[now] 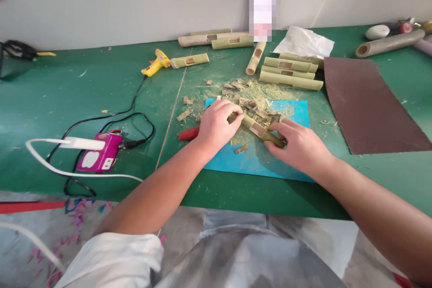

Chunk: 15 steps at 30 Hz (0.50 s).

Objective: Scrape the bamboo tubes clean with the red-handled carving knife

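Observation:
A bamboo tube [258, 129] with a rectangular opening lies slantwise between my two hands, above a blue sheet [249, 168]. My left hand [219, 123] is closed around its upper left end. At the lower right end, my right hand [297, 144] grips the tube between thumb and fingers. Bamboo chips [251, 108] and pale shavings are scattered behind and under the tube. A red object [189, 133] sticks out beside my left hand, partly hidden by it.
Several cut bamboo tubes [292, 80] lie at the back. A yellow glue gun [157, 63] and a pink power strip [101, 152] with cables are on the left. A brown sheet [374, 108] lies at the right. A blurred upright screen [264, 4] leans on the wall.

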Available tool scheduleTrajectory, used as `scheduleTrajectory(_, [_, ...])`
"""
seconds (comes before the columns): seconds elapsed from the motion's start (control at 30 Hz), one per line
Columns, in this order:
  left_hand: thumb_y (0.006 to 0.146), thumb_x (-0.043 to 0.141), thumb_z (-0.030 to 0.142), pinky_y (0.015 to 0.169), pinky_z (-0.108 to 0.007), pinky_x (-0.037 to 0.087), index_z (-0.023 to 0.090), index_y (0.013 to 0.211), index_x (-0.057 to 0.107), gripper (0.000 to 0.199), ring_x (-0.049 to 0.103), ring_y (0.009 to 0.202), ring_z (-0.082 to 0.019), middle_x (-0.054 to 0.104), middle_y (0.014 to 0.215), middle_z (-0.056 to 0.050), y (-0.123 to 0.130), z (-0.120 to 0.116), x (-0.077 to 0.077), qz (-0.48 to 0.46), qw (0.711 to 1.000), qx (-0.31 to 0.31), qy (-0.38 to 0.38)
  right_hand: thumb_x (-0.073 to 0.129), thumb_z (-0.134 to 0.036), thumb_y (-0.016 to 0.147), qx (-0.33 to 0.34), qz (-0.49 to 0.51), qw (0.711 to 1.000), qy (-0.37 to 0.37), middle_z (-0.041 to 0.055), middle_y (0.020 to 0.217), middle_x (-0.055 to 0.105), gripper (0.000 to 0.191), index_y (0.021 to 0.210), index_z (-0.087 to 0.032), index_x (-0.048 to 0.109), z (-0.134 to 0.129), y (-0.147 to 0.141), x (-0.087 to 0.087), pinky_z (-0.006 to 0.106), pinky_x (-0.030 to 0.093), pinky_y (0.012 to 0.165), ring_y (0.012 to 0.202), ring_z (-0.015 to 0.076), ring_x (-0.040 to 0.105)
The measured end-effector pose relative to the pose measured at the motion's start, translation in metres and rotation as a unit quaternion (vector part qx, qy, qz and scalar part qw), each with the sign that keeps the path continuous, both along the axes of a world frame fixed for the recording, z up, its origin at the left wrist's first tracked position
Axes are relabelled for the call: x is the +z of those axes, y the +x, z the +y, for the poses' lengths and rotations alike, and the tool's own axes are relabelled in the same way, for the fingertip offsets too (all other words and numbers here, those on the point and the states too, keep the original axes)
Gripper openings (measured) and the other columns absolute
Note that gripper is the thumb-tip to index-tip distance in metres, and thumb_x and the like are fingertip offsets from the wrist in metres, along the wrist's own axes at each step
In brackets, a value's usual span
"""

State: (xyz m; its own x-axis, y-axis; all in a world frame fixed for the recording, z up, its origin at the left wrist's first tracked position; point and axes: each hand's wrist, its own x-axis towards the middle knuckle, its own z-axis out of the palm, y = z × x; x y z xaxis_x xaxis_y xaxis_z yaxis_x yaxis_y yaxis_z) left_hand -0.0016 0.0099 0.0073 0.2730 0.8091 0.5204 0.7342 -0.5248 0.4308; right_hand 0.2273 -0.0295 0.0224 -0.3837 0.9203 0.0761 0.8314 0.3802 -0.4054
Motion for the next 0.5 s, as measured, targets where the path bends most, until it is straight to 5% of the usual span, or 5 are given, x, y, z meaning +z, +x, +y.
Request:
scheduleTrajectory(0.37, [0.086, 0.062, 0.012, 0.070, -0.027, 0.050, 0.017, 0.085, 0.069, 0.009, 0.063, 0.070, -0.014, 0.071, 0.078, -0.003, 0.0014, -0.0037, -0.0023, 0.035, 0.999, 0.015, -0.010, 0.054, -0.033, 0.076, -0.026, 0.012, 1.000, 0.000, 0.0033, 0.089, 0.066, 0.027, 0.097, -0.021, 0.067, -0.0021, -0.0066, -0.0030, 0.028, 0.037, 0.059, 0.065, 0.0148, 0.054])
scheduleTrajectory(0.5, [0.090, 0.058, 0.015, 0.068, -0.026, 0.050, 0.017, 0.078, 0.066, 0.014, 0.064, 0.069, -0.014, 0.071, 0.076, -0.003, 0.0061, -0.0079, -0.0057, 0.027, 0.999, -0.032, 0.000, 0.055, -0.033, 0.074, -0.030, 0.002, 1.000, -0.009, 0.0030, 0.089, 0.066, 0.026, 0.093, -0.022, 0.067, -0.0029, -0.0077, -0.0035, 0.028, 0.035, 0.057, 0.065, 0.0150, 0.054])
